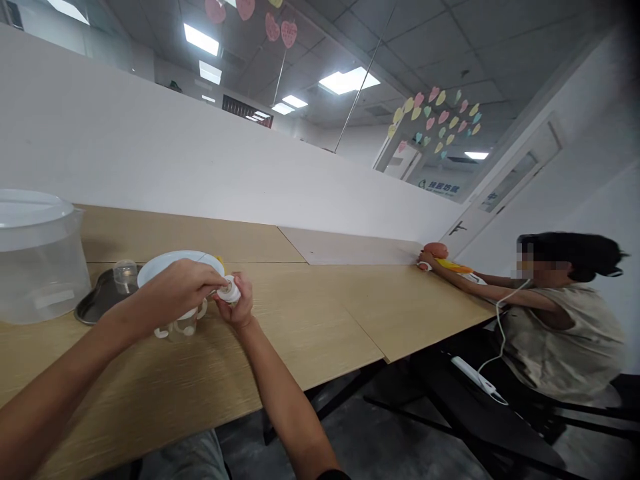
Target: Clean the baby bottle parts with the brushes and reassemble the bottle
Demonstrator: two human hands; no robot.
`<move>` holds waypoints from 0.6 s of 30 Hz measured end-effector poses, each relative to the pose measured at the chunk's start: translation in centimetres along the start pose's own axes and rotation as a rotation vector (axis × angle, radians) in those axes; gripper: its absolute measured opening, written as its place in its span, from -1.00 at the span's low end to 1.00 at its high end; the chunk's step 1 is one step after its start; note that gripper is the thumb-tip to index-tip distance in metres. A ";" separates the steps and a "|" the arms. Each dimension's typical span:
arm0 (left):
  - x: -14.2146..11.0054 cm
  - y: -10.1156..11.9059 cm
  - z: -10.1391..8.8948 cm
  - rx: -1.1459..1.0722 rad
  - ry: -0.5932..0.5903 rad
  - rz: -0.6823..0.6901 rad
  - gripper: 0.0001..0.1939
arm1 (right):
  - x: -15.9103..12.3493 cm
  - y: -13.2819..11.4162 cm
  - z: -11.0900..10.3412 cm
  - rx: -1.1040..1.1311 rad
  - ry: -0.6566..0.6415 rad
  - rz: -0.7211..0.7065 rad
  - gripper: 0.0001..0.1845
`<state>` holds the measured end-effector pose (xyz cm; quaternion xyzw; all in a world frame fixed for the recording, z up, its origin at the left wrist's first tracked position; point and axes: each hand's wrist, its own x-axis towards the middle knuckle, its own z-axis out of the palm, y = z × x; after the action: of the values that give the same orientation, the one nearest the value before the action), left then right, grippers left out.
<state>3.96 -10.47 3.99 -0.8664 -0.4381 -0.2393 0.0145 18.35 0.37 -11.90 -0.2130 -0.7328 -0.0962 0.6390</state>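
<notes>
My right hand (pixel 239 303) is closed around a small white round cap-like piece (pixel 230 291) held above the wooden table (pixel 320 313). My left hand (pixel 183 287) pinches the same piece from the left, fingers pressed together on it. Just under my left hand stands a small clear cup with two white handles (pixel 181 325). Behind my hands lies a white round plate or lid (pixel 165 262) with something yellow at its far edge.
A large clear plastic dome container (pixel 37 257) stands at the left on a dark metal tray (pixel 97 300), next to a small clear cup (pixel 125 275). At the table's far right another person (pixel 555 313) sits, hands on an orange and yellow object (pixel 440 257).
</notes>
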 end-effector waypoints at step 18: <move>0.4 -1.0 0.3 -0.166 0.119 -0.104 -0.58 | 2.2 -4.5 -0.1 0.245 0.100 0.399 -0.48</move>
<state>3.51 -9.52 3.66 -0.8250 -0.4594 -0.3261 -0.0436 16.32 -3.27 -9.18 -0.2695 -0.6498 0.1110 0.7020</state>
